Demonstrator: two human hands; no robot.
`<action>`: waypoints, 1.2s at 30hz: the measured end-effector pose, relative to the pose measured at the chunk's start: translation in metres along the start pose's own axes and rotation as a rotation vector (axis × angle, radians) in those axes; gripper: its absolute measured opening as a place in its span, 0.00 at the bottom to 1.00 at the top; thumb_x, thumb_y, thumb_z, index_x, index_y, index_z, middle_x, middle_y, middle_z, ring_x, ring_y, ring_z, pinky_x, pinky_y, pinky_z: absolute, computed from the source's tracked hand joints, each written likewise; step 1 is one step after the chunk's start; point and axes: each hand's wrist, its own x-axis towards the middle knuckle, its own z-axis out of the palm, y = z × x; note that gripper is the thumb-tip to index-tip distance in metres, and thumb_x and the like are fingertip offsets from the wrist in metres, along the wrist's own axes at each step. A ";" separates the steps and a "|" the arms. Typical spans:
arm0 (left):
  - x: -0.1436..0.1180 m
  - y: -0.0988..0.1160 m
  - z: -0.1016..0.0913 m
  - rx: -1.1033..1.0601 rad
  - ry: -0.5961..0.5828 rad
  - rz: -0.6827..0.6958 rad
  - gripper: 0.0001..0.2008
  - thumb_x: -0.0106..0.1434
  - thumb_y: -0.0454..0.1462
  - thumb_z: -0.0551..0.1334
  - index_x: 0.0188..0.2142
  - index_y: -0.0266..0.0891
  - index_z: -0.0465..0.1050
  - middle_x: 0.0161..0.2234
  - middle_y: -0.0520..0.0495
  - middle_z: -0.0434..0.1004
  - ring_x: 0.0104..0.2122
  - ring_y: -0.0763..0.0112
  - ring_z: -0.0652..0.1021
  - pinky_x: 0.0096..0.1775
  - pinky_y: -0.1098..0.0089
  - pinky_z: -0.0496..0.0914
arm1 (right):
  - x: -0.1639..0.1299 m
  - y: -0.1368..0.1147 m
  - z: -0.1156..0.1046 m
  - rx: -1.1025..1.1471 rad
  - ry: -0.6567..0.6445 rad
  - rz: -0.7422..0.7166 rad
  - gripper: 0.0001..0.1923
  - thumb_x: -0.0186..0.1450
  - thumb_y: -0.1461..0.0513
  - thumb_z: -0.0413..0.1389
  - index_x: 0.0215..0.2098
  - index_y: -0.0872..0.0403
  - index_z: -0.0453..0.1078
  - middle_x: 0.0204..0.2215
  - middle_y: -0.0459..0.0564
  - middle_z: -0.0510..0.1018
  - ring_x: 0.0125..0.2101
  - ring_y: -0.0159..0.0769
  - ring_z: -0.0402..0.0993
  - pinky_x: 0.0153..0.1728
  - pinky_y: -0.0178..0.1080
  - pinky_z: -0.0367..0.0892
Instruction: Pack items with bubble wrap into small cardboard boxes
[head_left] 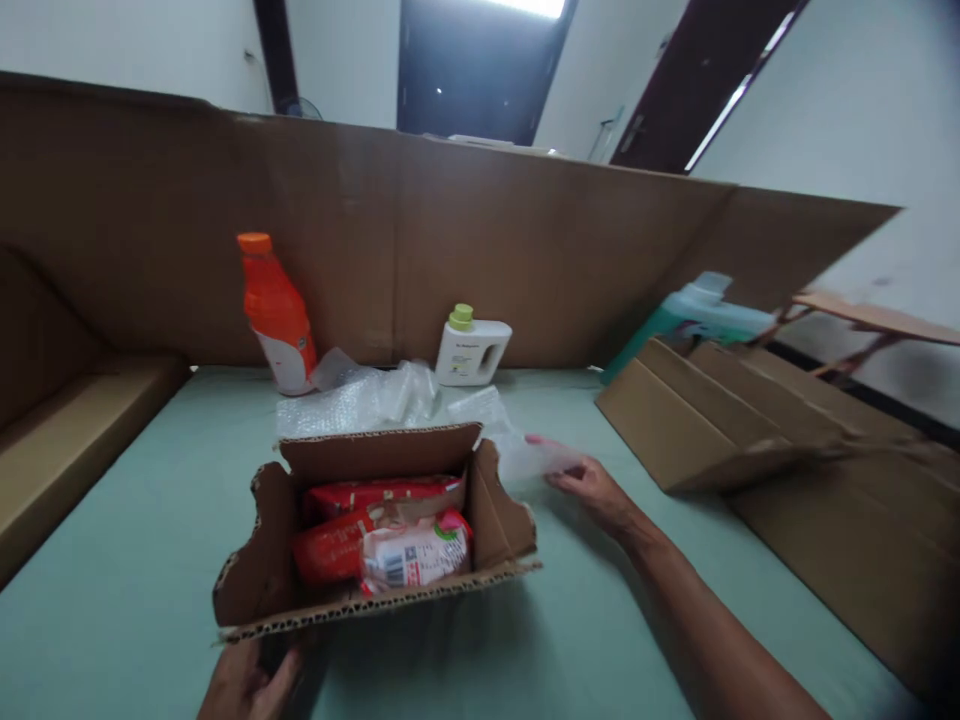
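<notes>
In the head view, an uncovered cardboard box (504,520) with ragged flaps holds several red packets (330,548) and a white-and-pink packet (416,553). My left hand (251,680) grips the box low at its near left side; the fingertips are partly hidden by the wall. Right of the box, my right hand (592,490) pinches the edge of a clear plastic bubble wrap sheet (529,455). That sheet trails back behind the box, beside more crumpled bubble wrap (360,398).
An orange bottle (277,315) and a white jug with a green cap (472,350) stand at the back. Tall cardboard (480,230) walls off the far side. On the right are folded cardboard boxes (690,420) and a teal bottle (690,310). A cardboard strip (82,430) lies left.
</notes>
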 end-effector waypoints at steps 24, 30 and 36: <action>0.027 0.053 -0.003 -0.030 -0.141 0.014 0.17 0.59 0.49 0.62 0.40 0.38 0.72 0.34 0.42 0.83 0.33 0.57 0.82 0.33 0.65 0.76 | -0.062 -0.064 0.092 0.388 -0.159 0.021 0.39 0.68 0.36 0.43 0.66 0.48 0.64 0.61 0.50 0.73 0.63 0.51 0.65 0.63 0.52 0.61; 0.092 0.087 0.028 -0.119 -0.191 0.030 0.21 0.60 0.48 0.59 0.46 0.35 0.70 0.38 0.42 0.80 0.37 0.58 0.79 0.39 0.63 0.74 | -0.023 -0.049 0.085 0.302 -0.007 0.007 0.39 0.68 0.35 0.40 0.58 0.50 0.73 0.53 0.51 0.80 0.56 0.51 0.72 0.60 0.52 0.65; 0.081 0.063 0.043 -0.049 -0.219 0.084 0.33 0.62 0.42 0.58 0.64 0.32 0.58 0.57 0.32 0.72 0.55 0.49 0.74 0.55 0.52 0.69 | -0.054 -0.002 0.053 -0.350 0.059 -0.063 0.27 0.70 0.44 0.48 0.53 0.51 0.76 0.61 0.57 0.72 0.62 0.52 0.65 0.63 0.57 0.59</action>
